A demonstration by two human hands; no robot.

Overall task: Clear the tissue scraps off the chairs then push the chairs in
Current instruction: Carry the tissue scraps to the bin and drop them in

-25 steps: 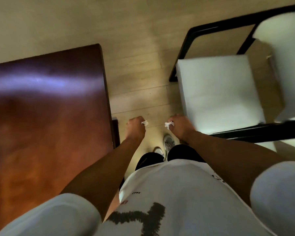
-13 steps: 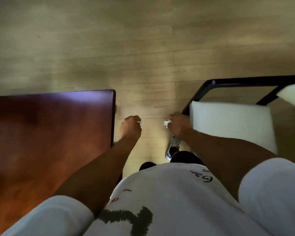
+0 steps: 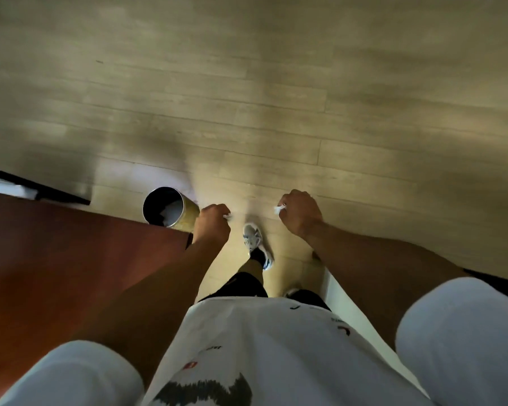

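Note:
My left hand is curled round a small white tissue scrap that peeks out by the thumb. My right hand grips another white tissue scrap, which sticks out on its left side. Both fists hang in front of me above the wooden floor. A gold-coloured round bin stands on the floor just left of my left hand, with white paper inside. Only a strip of a white chair seat shows under my right forearm.
The dark brown table fills the lower left, its corner near the bin. A black-framed white chair pokes out at the far left behind the table. Pale wood floor spreads ahead. My shoe steps forward between my hands.
I have walked forward past the table's corner. The white chair on my right has slid out of view behind me and the bin has come into view. Both hands still hold their scraps.

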